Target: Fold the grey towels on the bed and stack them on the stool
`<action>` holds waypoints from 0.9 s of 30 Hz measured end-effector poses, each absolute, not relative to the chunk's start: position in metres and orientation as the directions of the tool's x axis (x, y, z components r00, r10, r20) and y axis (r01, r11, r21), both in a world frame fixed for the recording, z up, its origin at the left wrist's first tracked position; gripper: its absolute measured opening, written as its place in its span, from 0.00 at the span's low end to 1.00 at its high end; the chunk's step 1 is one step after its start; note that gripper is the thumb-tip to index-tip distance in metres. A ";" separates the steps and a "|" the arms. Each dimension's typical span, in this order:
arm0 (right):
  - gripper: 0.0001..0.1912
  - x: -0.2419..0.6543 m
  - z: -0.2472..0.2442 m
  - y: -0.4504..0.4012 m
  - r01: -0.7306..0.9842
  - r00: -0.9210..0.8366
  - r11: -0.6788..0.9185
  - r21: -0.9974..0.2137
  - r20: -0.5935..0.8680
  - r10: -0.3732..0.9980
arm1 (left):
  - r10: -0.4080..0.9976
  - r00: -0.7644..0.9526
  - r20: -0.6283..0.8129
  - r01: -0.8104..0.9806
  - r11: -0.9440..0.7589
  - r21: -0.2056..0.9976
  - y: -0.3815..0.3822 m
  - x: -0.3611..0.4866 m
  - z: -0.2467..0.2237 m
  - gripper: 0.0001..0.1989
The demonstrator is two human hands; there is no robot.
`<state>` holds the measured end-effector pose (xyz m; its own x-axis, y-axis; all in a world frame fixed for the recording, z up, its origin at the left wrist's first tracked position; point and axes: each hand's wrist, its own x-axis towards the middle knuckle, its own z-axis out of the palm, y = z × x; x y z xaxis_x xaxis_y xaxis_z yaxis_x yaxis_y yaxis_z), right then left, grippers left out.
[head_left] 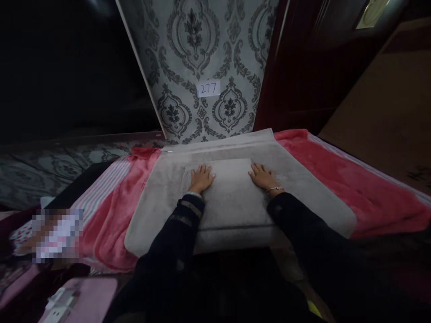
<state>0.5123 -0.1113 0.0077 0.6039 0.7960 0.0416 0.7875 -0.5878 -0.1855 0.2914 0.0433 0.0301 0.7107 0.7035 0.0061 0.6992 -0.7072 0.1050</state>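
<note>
A grey plush cloth lies spread over a red blanket. On its middle sits a folded grey piece, rectangular and slightly raised. My left hand rests flat on the left edge of the folded piece, fingers apart and pointing away from me. Palm down at its right edge is my right hand, with its fingers spread and a bracelet at the wrist. Neither hand grips anything. Both sleeves are dark.
Behind the cloth stands a patterned wall with a paper label reading 277. A large dark screen is at left, a cardboard box at right. A white power strip lies at lower left on a pink surface.
</note>
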 end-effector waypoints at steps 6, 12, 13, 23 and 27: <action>0.32 0.409 0.009 -0.120 0.958 0.283 -0.265 -0.106 0.248 0.926 | 0.640 0.768 0.027 0.632 -0.765 0.124 -0.008 0.269 0.026 0.30; 0.33 0.377 -0.014 -0.141 0.983 0.174 -0.159 -0.090 0.201 0.964 | 0.616 0.784 0.083 0.612 -0.788 0.071 -0.047 0.240 0.000 0.29; 0.33 0.385 -0.015 -0.146 0.979 0.200 -0.185 -0.088 0.200 0.959 | 0.619 0.781 0.088 0.615 -0.786 0.067 -0.047 0.239 -0.001 0.29; 0.33 0.453 -0.030 -0.208 0.871 0.491 -0.483 -0.088 0.150 0.858 | 0.623 0.777 0.088 0.618 -0.782 0.082 -0.043 0.244 0.002 0.29; 0.31 0.436 -0.009 -0.211 0.830 0.558 -0.548 -0.106 0.178 0.810 | 0.611 0.792 0.012 0.604 -0.785 0.139 -0.045 0.237 0.017 0.28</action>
<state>0.4358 -0.2113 -0.0088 0.5581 0.8103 0.1785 0.8297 -0.5480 -0.1062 0.2367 -0.0455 0.0174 0.7917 0.6108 0.0124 0.6035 -0.7851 0.1389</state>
